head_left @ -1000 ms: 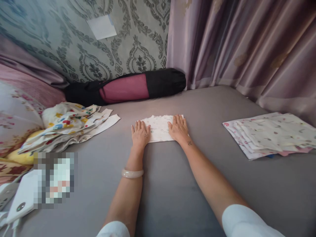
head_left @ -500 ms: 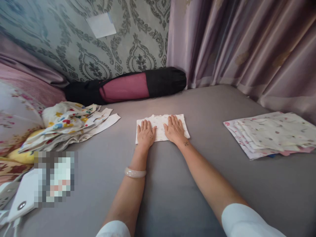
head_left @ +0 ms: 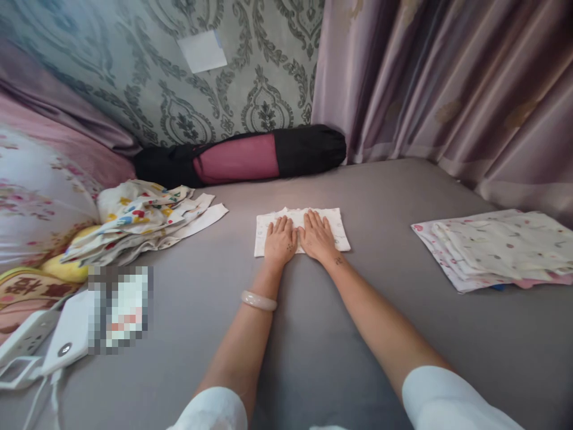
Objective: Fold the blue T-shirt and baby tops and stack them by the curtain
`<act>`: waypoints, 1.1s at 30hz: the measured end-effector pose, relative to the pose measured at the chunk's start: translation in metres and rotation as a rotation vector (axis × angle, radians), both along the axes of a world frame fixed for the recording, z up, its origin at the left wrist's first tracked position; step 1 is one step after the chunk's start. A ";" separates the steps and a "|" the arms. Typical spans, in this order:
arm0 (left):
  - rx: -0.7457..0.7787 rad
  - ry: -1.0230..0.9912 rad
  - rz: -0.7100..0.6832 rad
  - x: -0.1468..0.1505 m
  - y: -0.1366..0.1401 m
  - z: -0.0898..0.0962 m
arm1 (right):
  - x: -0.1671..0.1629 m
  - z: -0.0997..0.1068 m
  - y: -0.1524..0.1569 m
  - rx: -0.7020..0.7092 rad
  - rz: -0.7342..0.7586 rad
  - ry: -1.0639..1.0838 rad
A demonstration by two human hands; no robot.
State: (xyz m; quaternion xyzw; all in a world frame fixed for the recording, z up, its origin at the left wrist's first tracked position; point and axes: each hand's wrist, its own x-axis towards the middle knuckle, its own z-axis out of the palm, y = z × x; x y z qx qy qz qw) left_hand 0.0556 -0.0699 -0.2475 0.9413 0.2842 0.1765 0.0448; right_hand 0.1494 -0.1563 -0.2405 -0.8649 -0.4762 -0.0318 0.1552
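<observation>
A white folded cloth (head_left: 341,230) with a faint print, perhaps a small garment, lies flat on the grey bed sheet (head_left: 215,298). My left hand (head_left: 281,240) rests palm down on its left half, fingers stretched out. Beside it, my right hand (head_left: 317,234) presses flat on the right half, also with fingers extended. The two thumbs nearly touch near the cloth's middle. Part of the cloth is hidden under both hands. A pale bangle (head_left: 258,301) circles my left wrist.
Folded printed clothes (head_left: 505,248) are stacked at the right. At the left lie a loose heap of patterned clothes (head_left: 147,218), a white power bank (head_left: 71,331) with cables, and a power strip (head_left: 31,334). A black and pink long bag (head_left: 242,158) lies along the wall.
My left hand has slid right across the cloth, closer to my right hand. The right hand stays nearly in place. The camera view has shifted slightly left.
</observation>
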 end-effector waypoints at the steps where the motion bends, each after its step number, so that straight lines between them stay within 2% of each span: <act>1: -0.002 -0.008 -0.001 0.000 0.000 0.000 | 0.000 0.000 0.000 -0.009 -0.003 -0.005; 8: 0.014 -0.137 0.028 -0.009 -0.004 0.007 | -0.003 0.015 0.010 -0.110 -0.031 -0.003; 13: 0.049 -0.221 0.092 -0.028 -0.002 0.005 | -0.014 0.019 0.027 -0.074 0.005 0.005; 21: 0.070 -0.121 0.068 -0.071 0.026 0.003 | -0.015 0.000 0.032 -0.080 0.001 0.008; 26: 0.026 -0.120 0.101 -0.077 0.030 0.006 | -0.017 0.007 0.037 -0.103 -0.016 0.040; 29: 0.016 -0.115 0.086 -0.076 0.028 0.006 | -0.025 0.013 0.045 -0.065 0.005 0.037; 33: 0.018 -0.127 0.133 -0.077 0.028 0.005 | -0.038 0.014 0.054 -0.039 0.052 0.044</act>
